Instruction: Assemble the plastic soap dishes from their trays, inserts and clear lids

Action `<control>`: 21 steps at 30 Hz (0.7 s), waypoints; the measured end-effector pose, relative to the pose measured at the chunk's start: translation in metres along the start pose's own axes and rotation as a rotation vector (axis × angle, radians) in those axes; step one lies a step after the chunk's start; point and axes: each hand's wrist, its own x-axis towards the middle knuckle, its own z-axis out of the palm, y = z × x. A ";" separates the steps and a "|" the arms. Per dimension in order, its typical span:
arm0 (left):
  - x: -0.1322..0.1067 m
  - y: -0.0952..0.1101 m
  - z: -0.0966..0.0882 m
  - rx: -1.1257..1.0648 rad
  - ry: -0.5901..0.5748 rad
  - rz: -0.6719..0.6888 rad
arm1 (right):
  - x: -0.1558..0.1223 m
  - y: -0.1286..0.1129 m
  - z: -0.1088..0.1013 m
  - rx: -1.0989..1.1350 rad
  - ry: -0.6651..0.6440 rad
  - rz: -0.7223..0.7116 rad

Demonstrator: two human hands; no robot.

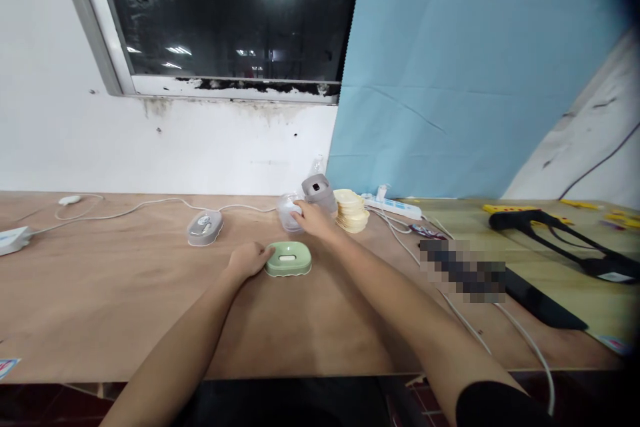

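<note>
Left hand [249, 259] against green soap dish [288, 259], right hand [311, 217] on clear lid [289, 212]

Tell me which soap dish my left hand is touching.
The green soap dish, nearest you; your left hand rests against its left end. The grey dish, the cream stack and the rest lie farther back.

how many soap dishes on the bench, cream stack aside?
4: green dish at the left hand; lidded dish further left; clear dish under the right hand; grey dish behind it, maybe several nested.

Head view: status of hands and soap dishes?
Left hand against green soap dish. Right hand on clear dish, grip unclear. Grey stack, cream stack close behind.
</note>
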 end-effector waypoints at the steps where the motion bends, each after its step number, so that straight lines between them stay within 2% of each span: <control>1: 0.000 0.000 0.000 -0.005 -0.001 0.000 | 0.003 0.001 0.002 -0.002 0.000 0.000; 7: 0.001 -0.001 0.002 -0.037 0.008 0.001 | 0.003 0.002 0.004 0.162 0.113 -0.052; 12: 0.000 -0.004 -0.001 -0.044 0.067 -0.035 | -0.021 -0.006 0.002 0.343 0.259 -0.014; 15: -0.002 -0.004 -0.007 -0.145 0.265 -0.034 | -0.046 -0.009 0.010 0.565 0.270 -0.041; 18: -0.005 -0.002 -0.011 -0.316 0.474 0.123 | -0.071 -0.009 0.024 0.792 0.223 -0.060; 21: -0.007 0.002 -0.013 -0.374 0.510 0.247 | -0.085 -0.003 0.037 0.907 0.185 0.014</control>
